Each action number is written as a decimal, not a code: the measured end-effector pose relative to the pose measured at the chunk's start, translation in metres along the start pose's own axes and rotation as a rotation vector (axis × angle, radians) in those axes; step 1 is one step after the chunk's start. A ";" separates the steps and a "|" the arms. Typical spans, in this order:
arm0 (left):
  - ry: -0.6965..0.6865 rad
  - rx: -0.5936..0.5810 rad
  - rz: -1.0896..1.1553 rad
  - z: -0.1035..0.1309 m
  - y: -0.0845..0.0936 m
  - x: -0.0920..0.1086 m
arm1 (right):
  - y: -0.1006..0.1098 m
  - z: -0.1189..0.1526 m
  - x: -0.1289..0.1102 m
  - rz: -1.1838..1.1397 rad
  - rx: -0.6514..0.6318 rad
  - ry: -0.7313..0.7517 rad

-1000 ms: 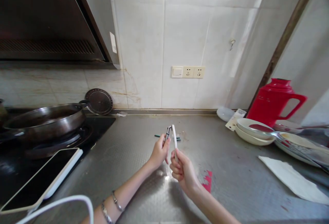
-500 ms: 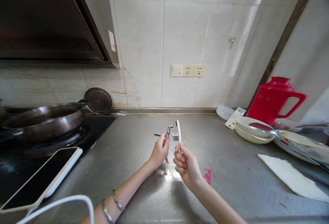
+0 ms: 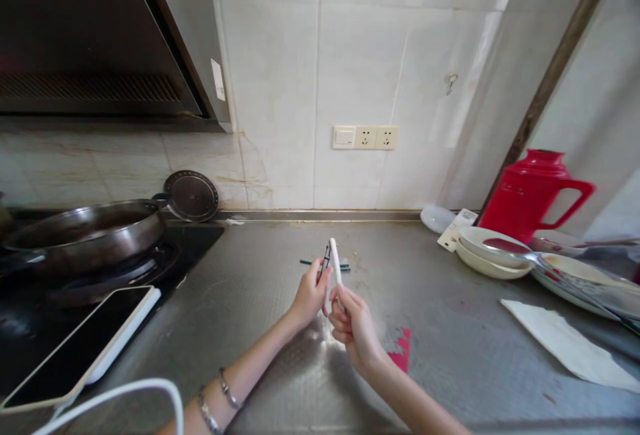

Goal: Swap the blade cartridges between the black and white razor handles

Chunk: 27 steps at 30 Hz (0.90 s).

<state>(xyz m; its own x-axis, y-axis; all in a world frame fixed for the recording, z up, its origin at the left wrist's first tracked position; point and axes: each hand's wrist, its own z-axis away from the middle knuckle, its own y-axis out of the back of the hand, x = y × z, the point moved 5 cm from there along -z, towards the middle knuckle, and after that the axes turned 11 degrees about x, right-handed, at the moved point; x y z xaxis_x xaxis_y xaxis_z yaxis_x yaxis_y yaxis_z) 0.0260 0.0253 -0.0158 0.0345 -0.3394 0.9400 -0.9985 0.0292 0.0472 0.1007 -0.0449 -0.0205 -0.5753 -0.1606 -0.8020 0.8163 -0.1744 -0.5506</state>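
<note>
My left hand (image 3: 309,294) is closed around a slim dark tool (image 3: 327,256) with a bent metal tip; its exact kind does not show clearly. In my right hand (image 3: 353,322) is a white toothbrush (image 3: 335,262), held upright by its handle. The brush head is up against the tool's tip, and its bristles are hidden. Behind the hands, a thin dark green strip (image 3: 305,262) lies on the metal counter (image 3: 250,288), with another green piece (image 3: 345,269) right of the brush.
Left stands a steel pan (image 3: 90,235) on the black stove, with a phone (image 3: 80,348) and white cable (image 3: 125,387) in front. At right are a red thermos jug (image 3: 525,195), stacked bowls (image 3: 485,258) and a white paper (image 3: 570,342). A red patch (image 3: 400,353) marks the counter.
My right hand has moved left, bringing the toothbrush head from beside the dark tool to its tip. My left hand has stayed nearly still.
</note>
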 end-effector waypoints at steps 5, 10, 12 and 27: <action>0.007 -0.001 0.018 -0.001 0.001 0.000 | 0.002 -0.001 0.006 0.083 0.016 0.010; 0.042 -0.016 0.027 0.000 0.001 0.003 | 0.007 -0.004 -0.004 0.096 0.053 0.073; 0.052 -0.019 0.022 0.000 0.000 0.004 | 0.009 -0.004 -0.002 0.115 0.060 0.058; 0.076 -0.015 0.060 -0.006 0.002 -0.004 | 0.010 0.006 0.002 0.106 0.023 -0.001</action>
<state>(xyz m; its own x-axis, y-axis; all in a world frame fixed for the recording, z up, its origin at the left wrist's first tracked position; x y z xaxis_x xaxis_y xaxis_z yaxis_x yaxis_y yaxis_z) 0.0239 0.0321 -0.0172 -0.0213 -0.2638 0.9643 -0.9981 0.0620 -0.0051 0.1074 -0.0525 -0.0266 -0.4859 -0.1802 -0.8552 0.8712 -0.1784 -0.4574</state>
